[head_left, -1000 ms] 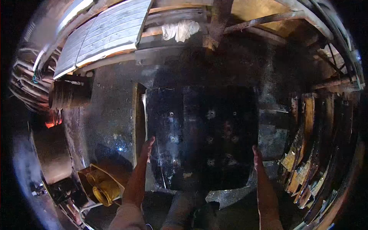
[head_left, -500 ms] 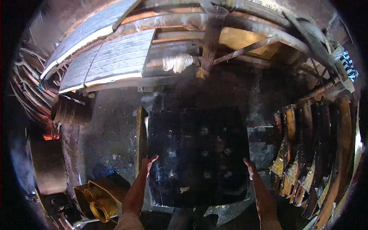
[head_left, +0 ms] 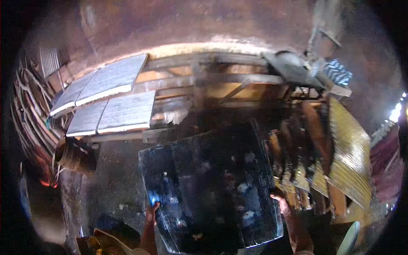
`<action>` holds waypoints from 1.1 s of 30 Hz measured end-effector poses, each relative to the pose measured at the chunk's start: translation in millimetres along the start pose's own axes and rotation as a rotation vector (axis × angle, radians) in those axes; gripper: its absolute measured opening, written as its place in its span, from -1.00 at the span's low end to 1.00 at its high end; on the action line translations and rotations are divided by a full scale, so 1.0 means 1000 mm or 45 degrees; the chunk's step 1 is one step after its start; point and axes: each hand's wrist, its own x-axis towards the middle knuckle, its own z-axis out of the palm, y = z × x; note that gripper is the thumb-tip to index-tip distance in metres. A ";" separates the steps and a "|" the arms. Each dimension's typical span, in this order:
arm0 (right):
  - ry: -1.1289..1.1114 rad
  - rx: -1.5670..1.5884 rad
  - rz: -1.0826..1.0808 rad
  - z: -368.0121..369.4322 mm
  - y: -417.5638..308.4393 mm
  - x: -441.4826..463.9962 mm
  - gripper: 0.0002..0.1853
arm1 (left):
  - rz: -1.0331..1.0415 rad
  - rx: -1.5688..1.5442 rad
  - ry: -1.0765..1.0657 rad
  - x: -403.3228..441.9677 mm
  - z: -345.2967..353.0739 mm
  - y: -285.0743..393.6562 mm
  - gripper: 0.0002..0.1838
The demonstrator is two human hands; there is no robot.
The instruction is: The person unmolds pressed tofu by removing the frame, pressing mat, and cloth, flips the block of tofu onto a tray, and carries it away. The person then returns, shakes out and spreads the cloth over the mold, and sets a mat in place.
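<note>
A large dark board (head_left: pixel 212 178) with several small holes lies tilted in front of me, its far right corner higher in view. My left hand (head_left: pixel 151 212) is closed on the board's left edge, thumb up on the rim. On the opposite side my right hand (head_left: pixel 281 203) grips the right edge, also with the thumb uppermost. The other fingers of both hands are mostly hidden by the board. A small pale scrap (head_left: pixel 197 236) sits on the board's near part.
Pale ribbed slabs (head_left: pixel 123 110) rest on a wooden rack at the back left. Dark stacked frames (head_left: pixel 297 157) and a yellow ribbed sheet (head_left: pixel 350 157) stand at right. A rusty drum (head_left: pixel 75 156), branches (head_left: pixel 36 100) and a yellow metal object (head_left: pixel 106 243) are on the left.
My view has swung upward and to the right, showing more wall. The board, level before, is now slanted, with both hands still on its edges.
</note>
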 end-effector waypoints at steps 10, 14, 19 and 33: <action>0.431 -0.637 -0.223 0.053 -0.429 -0.379 -0.05 | 0.193 -0.787 -1.110 -0.273 0.101 -0.084 -0.38; 0.606 -1.405 -0.849 0.017 -0.534 -0.517 -0.02 | -0.037 -1.018 -1.585 -0.373 0.218 -0.061 -0.35; 0.475 -1.405 -0.994 0.070 -0.604 -0.565 -0.21 | -0.010 -0.917 -1.675 -0.504 0.404 0.066 -0.30; 0.911 -2.623 -0.046 0.008 -0.400 -0.257 0.02 | -0.601 -1.005 -2.115 -0.554 0.537 0.065 -0.36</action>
